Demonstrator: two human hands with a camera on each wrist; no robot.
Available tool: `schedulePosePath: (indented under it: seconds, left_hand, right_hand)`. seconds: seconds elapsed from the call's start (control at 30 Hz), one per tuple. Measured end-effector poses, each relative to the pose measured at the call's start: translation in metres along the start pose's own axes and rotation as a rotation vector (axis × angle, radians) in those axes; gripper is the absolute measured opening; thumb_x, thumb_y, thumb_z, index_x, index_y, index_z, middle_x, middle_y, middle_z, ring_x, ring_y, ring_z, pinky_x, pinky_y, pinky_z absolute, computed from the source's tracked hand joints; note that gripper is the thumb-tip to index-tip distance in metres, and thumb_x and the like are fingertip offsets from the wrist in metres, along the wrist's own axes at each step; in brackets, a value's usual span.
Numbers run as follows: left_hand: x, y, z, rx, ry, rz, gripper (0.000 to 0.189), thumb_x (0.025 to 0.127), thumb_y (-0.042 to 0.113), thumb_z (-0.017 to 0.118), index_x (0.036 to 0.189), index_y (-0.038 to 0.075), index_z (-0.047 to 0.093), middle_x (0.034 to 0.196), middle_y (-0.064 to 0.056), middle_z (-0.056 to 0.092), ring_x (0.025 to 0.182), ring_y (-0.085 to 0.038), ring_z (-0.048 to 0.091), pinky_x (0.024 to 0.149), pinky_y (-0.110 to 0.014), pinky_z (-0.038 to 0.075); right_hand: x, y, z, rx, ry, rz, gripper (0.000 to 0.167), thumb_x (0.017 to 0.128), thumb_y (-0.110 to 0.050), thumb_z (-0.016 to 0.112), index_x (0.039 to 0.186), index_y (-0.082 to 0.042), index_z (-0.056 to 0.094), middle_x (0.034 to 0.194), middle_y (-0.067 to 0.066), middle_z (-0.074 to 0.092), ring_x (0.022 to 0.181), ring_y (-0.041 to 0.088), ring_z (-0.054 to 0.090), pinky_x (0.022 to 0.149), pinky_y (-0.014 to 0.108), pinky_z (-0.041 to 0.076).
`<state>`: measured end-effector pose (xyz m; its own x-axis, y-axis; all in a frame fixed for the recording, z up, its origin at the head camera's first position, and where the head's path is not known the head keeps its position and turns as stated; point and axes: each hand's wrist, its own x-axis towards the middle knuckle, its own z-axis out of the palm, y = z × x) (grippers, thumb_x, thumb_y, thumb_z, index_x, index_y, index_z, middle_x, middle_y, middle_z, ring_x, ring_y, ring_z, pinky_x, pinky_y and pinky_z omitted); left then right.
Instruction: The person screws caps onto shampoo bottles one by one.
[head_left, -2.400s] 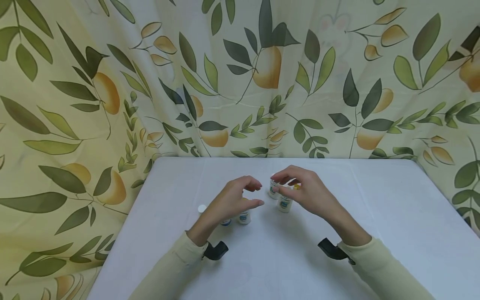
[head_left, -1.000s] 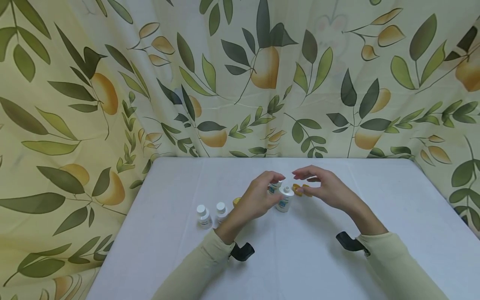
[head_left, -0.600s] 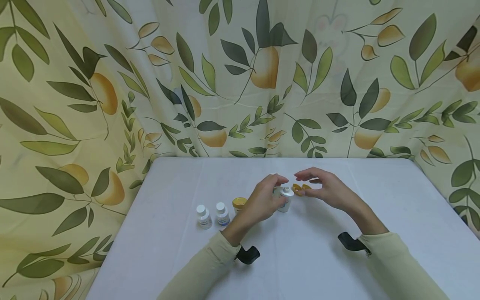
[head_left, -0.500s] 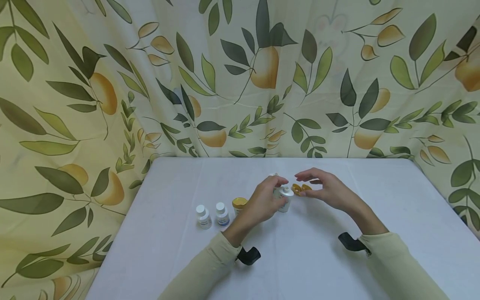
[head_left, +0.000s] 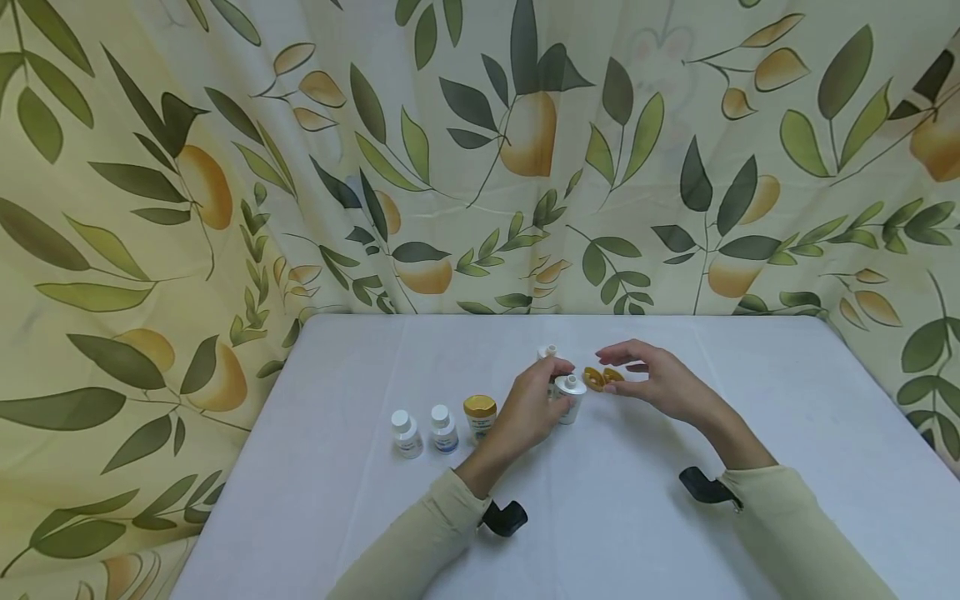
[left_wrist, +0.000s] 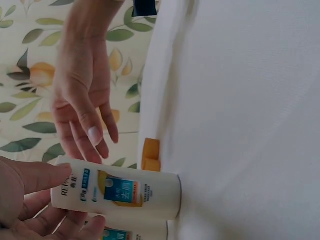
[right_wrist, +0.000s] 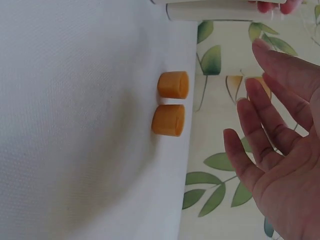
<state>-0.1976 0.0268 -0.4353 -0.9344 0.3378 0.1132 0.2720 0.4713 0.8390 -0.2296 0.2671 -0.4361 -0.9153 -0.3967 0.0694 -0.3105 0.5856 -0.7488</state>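
The front bottle (left_wrist: 117,189) stands upright within the left hand (head_left: 528,408), its bare neck showing above the grip. Thumb and fingers wrap opposite sides of its upper body, probably because a hold there steadies a tall, narrow thing while leaving the neck free. Just beyond that hand, close behind the front bottle, is the rear bottle (head_left: 547,352), its neck bare too. On the bottles' other side sit two side-by-side caps, the near orange cap (right_wrist: 168,120) and its twin (right_wrist: 173,85), likely kept there for easy reach of the right hand (head_left: 660,381). That hand is spread in a loose curve, thumb apart from fingers, holding nothing; the right wrist view shows a gap between it and the caps. Left of the left hand stand a yellow-lidded jar (head_left: 480,417) and two white-capped bottles (head_left: 444,431), apparently spaced so the forearm clears them.
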Motion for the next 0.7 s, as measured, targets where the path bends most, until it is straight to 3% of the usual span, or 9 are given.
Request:
schedulePosePath:
  seconds: [0.3,0.53,0.7]
  left_hand:
    - [-0.003,-0.01,0.009,-0.078,0.056,-0.016,0.032,0.091,0.004,0.075,0.121,0.007,0.064,0.12,-0.005,0.067,0.111,-0.012,0.063,0.097,-0.032,0.056]
    - [-0.004,-0.015,0.014,-0.115,0.074,-0.051,0.032,0.09,0.006,0.077,0.119,0.009,0.064,0.119,-0.002,0.067,0.11,-0.011,0.063,0.093,-0.021,0.055]
    - [-0.006,-0.019,0.017,-0.129,0.086,-0.063,0.033,0.089,0.006,0.078,0.119,0.009,0.064,0.12,-0.003,0.067,0.111,-0.012,0.064,0.093,-0.021,0.054]
  right_hand:
    - [0.0,0.004,0.003,-0.028,0.001,0.08,0.049,0.089,-0.014,0.079,0.133,-0.002,0.061,0.131,0.02,0.063,0.123,0.04,0.057,0.106,0.063,0.045]
    - [0.0,0.008,0.005,-0.053,0.008,0.144,0.052,0.091,-0.018,0.078,0.135,0.001,0.058,0.131,0.022,0.062,0.124,0.041,0.056,0.104,0.06,0.048]
    - [0.0,0.012,0.006,-0.062,0.013,0.156,0.052,0.091,-0.015,0.078,0.135,0.002,0.058,0.129,0.022,0.062,0.122,0.041,0.057,0.101,0.056,0.051]
